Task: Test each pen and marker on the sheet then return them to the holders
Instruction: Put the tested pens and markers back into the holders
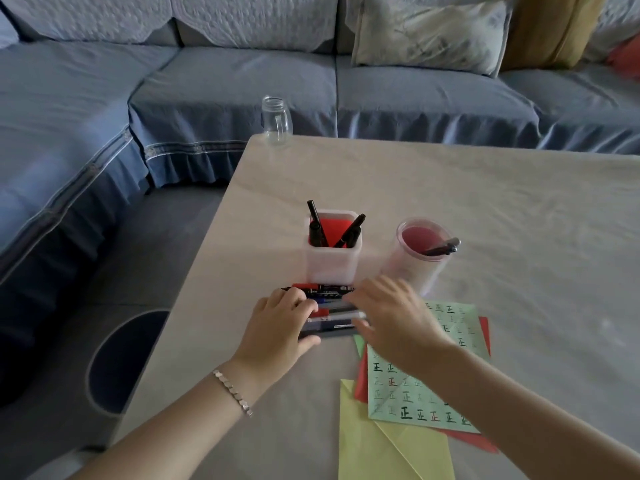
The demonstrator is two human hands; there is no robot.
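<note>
On the table [519, 209], the green sheet [408, 393] lies near the square holder [332, 268] and round holder [412, 268]. The left hand [280, 323] curls its grip round the pens [334, 311] lying before them; the right hand [394, 313] is blurred, its grip untellable. Better to single out one pen.

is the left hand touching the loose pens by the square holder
Touching. In the head view the left hand curls over the ends of the loose pens, thumb against the nearest.
</note>
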